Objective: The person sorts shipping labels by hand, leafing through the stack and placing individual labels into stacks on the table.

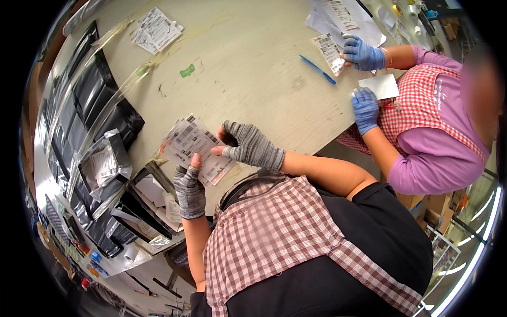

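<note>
A fanned stack of white printed labels (pixel 194 141) lies over the table, just ahead of me. My left hand (pixel 190 191), in a grey fingerless glove, grips the stack at its lower left edge, thumb on top; its other fingers are mostly hidden. My right hand (pixel 250 146), gloved alike, is at the stack's right edge. Its thumb tip reaches the labels, while the curled fingers stay apart from the thumb with a gap between them. I see nothing held in it.
More labels (pixel 157 30) lie at the far left of the table (pixel 237 68). Black plastic bags (pixel 87 100) and an open box of papers (pixel 154 193) line the left side. At right a co-worker's blue-gloved hands (pixel 364 108) handle papers beside a blue pen (pixel 318 69).
</note>
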The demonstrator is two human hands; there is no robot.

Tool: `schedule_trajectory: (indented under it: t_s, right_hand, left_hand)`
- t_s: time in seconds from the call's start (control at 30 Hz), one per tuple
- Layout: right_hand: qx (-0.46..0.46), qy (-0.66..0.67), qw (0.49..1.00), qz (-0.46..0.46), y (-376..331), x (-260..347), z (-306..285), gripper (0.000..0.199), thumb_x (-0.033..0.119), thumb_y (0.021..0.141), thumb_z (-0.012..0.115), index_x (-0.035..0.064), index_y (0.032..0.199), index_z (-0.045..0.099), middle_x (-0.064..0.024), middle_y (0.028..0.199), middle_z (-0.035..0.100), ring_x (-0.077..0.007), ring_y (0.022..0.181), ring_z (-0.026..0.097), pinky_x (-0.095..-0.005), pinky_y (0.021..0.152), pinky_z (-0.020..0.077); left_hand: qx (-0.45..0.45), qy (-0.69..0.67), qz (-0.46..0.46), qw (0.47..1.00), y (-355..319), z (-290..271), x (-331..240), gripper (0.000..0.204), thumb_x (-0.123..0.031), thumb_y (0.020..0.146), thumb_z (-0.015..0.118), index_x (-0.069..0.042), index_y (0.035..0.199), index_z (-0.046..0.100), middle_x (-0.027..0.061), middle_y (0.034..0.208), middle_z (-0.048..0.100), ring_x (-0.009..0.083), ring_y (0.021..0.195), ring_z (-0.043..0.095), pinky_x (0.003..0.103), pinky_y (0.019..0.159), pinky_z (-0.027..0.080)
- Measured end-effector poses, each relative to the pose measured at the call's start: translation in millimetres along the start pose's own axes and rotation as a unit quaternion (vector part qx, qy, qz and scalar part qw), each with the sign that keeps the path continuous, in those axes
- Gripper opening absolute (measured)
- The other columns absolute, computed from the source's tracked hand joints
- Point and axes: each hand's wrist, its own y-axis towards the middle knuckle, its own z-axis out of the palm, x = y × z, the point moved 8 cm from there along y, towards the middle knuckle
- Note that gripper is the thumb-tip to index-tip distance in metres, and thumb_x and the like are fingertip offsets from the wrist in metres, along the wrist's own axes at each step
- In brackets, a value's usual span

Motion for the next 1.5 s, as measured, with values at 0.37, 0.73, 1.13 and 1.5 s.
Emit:
schedule_trajectory:
  t_s: [0.37,0.73,1.13,1.5]
  right_hand:
    - [0.026,0.002,0.998,0.055,4.8,-11.8,5.7,0.028,0.027,0.080,0.070,0.0028,0.077,0.056,-0.0034,0.060,0.053,-0.0079,0.058,0.048,-0.0255,0.055,0.0425]
    - [0.023,0.015,1.000,0.014,8.4,-8.3,18.1,0.027,0.024,0.082,0.069,0.0010,0.088,0.057,-0.0033,0.064,0.056,-0.0094,0.060,0.049,-0.0259,0.057,0.0439]
    - [0.076,-0.042,0.994,0.069,17.3,-12.5,22.0,0.032,0.030,0.087,0.061,-0.0021,0.093,0.060,-0.0124,0.078,0.065,-0.0160,0.072,0.061,-0.0288,0.067,0.0501]
    - [-0.006,-0.360,0.930,-0.070,223.0,46.0,15.9,0.052,0.028,0.088,0.049,0.0146,0.135,0.034,-0.0123,0.080,0.066,-0.0306,0.074,0.065,-0.0392,0.072,0.0506]
  left_hand:
    - [0.017,-0.004,-0.017,1.000,1.4,-4.6,-8.9,0.042,-0.028,0.086,0.064,0.005,0.112,0.056,0.0114,0.103,0.062,0.0172,0.087,0.061,0.029,0.079,0.049]
    - [0.010,-0.021,-0.026,0.999,2.0,-17.4,-6.1,0.038,-0.021,0.085,0.065,0.006,0.111,0.057,0.0107,0.098,0.063,0.0167,0.087,0.062,0.028,0.077,0.051]
    - [0.031,0.005,-0.015,0.999,6.5,-18.1,-8.5,0.040,-0.027,0.086,0.064,0.003,0.112,0.058,0.0079,0.098,0.063,0.0128,0.085,0.059,0.025,0.075,0.048]
    - [-0.009,-0.063,0.017,0.998,-2.2,-36.4,-11.7,0.038,-0.022,0.086,0.064,0.004,0.113,0.057,0.0084,0.102,0.063,0.0142,0.089,0.061,0.027,0.078,0.050]
